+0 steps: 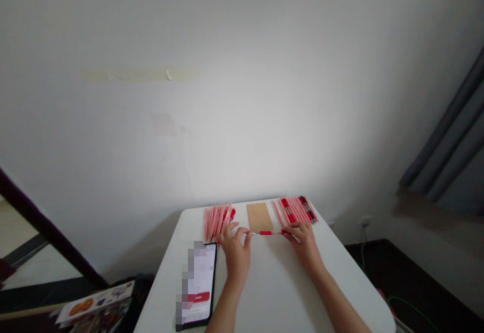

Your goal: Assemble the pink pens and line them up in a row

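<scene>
A red and clear pen (265, 232) lies level between my hands over the white table. My left hand (236, 247) pinches its left end, and my right hand (300, 240) pinches its right end. Just beyond the pen is a brown rectangular card or notebook (259, 216). Left of that, a loose pile of pink pens (217, 219) holds some red ones too. On the right, a row of pink pens (297, 209) lies side by side, with a few red and black pens among them; my right fingertips are close to its near edge.
A phone (200, 285) with a lit screen lies at the table's left side. The white table (272, 292) stands against a pale wall (242, 96). Printed packaging (96, 303) sits low at the left, and a grey curtain (449, 156) hangs at the right.
</scene>
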Available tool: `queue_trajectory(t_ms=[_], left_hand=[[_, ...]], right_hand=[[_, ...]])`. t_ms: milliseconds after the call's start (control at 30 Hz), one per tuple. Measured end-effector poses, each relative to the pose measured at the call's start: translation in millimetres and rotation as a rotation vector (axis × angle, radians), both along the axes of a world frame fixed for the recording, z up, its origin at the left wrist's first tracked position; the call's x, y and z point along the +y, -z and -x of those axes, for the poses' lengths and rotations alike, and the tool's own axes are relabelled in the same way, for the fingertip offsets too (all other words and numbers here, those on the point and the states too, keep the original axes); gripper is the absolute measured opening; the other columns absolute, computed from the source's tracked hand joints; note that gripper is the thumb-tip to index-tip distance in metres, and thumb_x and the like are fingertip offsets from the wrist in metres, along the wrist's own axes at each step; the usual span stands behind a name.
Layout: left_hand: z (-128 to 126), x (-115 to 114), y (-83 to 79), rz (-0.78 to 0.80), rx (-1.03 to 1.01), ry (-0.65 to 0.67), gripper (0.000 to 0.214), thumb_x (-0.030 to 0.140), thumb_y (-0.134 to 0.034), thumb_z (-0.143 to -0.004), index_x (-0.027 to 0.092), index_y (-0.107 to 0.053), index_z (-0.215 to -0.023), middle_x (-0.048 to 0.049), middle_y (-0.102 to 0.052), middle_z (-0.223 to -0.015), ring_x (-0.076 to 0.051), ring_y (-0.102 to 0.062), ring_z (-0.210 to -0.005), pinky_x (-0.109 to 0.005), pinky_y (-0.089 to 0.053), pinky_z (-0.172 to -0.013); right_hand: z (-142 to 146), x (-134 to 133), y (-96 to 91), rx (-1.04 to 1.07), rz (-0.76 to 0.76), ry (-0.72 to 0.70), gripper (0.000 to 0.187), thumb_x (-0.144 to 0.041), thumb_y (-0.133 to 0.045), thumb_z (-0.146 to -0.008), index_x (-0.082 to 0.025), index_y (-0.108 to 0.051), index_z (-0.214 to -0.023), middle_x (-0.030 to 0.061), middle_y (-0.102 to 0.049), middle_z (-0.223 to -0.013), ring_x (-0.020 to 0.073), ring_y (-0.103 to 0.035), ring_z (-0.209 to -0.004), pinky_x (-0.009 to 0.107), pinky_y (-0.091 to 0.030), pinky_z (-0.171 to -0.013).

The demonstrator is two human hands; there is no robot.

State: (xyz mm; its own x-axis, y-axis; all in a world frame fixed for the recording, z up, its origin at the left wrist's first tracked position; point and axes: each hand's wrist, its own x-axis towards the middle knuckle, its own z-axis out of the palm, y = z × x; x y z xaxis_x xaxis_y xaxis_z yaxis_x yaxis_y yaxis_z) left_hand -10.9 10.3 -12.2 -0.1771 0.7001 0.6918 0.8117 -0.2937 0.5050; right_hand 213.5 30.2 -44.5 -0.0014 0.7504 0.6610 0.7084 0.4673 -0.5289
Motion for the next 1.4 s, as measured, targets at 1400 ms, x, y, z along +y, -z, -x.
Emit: queue_trajectory(t_ms=[1400], left_hand=[[-6.2, -4.8, -3.9, 0.027, 0.073, 0.019, 0.021, 0.037, -0.054, -0.083, 0.023, -0.066, -0.074, -0.0075, -0.058, -0.107, -0.025, -0.049, -0.108, -0.055, -0.033, -0.098]], right_hand=[[5.0, -5.8, -8.8, 0.047, 0.021, -0.056, 0.028, -0.045, -0.051, -0.089, -0.029, -0.074, -0.092, 0.0082, -0.06, -0.094, 0.0247, -0.053, -0.096, 0.044, -0.046, -0.086]])
